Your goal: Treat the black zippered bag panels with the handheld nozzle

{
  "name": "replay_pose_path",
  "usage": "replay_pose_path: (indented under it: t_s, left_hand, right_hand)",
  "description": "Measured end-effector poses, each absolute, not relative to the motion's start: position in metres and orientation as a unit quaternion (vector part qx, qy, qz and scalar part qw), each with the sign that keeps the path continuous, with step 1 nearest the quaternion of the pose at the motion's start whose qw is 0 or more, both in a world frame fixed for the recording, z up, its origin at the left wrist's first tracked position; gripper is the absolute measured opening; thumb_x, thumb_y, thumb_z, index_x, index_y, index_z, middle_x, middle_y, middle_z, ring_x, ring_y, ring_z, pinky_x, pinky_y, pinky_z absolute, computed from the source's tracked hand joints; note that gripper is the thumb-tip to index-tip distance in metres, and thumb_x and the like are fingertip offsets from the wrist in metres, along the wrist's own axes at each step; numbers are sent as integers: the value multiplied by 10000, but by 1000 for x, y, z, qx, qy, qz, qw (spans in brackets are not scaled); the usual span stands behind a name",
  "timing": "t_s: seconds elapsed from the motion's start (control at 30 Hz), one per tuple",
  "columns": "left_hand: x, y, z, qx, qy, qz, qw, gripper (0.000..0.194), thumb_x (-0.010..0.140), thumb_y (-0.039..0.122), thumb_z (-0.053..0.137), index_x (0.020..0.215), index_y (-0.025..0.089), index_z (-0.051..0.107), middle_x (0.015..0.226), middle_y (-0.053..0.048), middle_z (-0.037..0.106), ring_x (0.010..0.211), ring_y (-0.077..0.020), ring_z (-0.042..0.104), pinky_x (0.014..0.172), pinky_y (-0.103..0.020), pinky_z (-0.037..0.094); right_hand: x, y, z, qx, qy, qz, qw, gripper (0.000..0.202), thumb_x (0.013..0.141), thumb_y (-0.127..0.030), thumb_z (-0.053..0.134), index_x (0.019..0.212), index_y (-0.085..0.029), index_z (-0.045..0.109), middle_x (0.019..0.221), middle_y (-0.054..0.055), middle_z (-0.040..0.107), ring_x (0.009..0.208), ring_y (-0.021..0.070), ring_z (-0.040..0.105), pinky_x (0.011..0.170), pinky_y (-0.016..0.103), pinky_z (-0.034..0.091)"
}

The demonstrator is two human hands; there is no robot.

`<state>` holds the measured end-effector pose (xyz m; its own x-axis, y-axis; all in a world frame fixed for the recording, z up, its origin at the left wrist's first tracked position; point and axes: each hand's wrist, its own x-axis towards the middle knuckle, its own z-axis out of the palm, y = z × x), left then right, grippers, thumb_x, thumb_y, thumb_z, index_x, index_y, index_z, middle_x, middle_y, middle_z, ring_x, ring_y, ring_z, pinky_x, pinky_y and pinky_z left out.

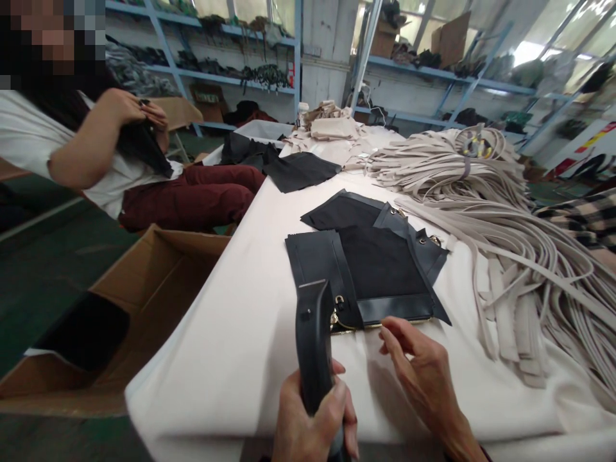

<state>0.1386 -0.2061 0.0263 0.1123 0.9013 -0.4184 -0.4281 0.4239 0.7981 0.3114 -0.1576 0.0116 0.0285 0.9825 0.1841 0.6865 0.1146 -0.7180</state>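
Note:
My left hand is wrapped round the handle of a black hand-held tool shaped like a hair clipper. Its flat, metal-edged head points away from me, beside a stack of black bag panels. Along the near edge of the stack runs a gold-toothed zipper, with a gold ring and small gold fittings at its left. Thumb and forefinger of my right hand are pinched together at that zipper edge. Whatever is between those fingertips is too small to make out.
Bundles of beige straps cover the table's right side. Further back lie dark panels and beige pieces. An open cardboard box stands on the floor at left. A seated person handles black material nearby.

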Motion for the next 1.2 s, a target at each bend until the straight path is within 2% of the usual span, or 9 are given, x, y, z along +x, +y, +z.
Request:
replay_pose_path:
  t_s: [0.07,0.13,0.23,0.27,0.33,0.43,0.8,0.93,1.2]
  left_hand:
    - [133,-212,22,247,469,482,697,310,776,397,575,920,154,446,499,69,535,341,-83,486,382,-207,403]
    - [129,-217,20,247,467,490,693,301,776,398,568,910,157,447,490,71,535,332,-82,477,378,-210,404]
    - [122,-224,22,248,460,495,694,292,761,395,567,887,161,447,470,77,524,323,-79,468,370,-204,400]
    - [120,-226,23,247,459,495,695,294,750,392,573,880,161,447,464,79,520,319,-78,466,365,-202,396]
    - [117,-230,25,240,463,496,694,306,734,390,581,884,162,444,457,82,515,312,-75,459,357,-194,383]
    - [111,-235,27,230,473,506,683,324,727,394,574,909,162,439,466,79,524,314,-76,467,359,-189,372]
    - [99,-240,30,245,430,512,702,343,730,432,587,874,156,443,470,74,521,321,-66,458,351,-173,367]
    - [112,-229,24,256,443,494,703,346,735,434,579,882,157,433,475,65,531,330,-67,462,371,-179,367]
    - [136,-179,11,241,487,459,703,336,695,430,618,822,146,493,452,54,528,332,-74,463,372,-182,358]
  right_hand:
    - [299,-145,14,-603,-714,160,317,186,882,-288,474,962,-173,597,843,56,649,678,162,608,661,258,444]
    - [285,-129,13,-623,-735,105,247,176,862,-258,493,969,-156,589,849,70,644,694,183,599,658,281,419]
    - [269,-108,11,-671,-724,73,138,84,823,-233,531,862,-164,558,689,27,584,592,170,525,581,277,338]
    - [266,-104,10,-675,-723,81,124,38,814,-214,528,809,-177,531,628,0,538,559,155,486,567,271,313]
    - [266,-102,13,-665,-728,111,123,105,804,-175,500,715,-200,452,541,-47,420,511,127,396,552,259,279]
    - [277,-116,21,-631,-749,150,135,174,811,-172,453,669,-213,362,539,-64,320,513,117,320,541,252,253]
    - [320,-166,57,-566,-784,249,-57,156,870,-238,402,717,-214,380,637,-44,433,583,124,407,555,267,261]
    - [321,-157,59,-571,-786,229,-56,167,894,-286,392,751,-212,434,644,-23,502,587,134,451,566,276,283]
    - [336,-152,37,-556,-784,275,-37,89,848,-203,446,761,-206,462,709,-8,584,618,124,535,569,232,366]
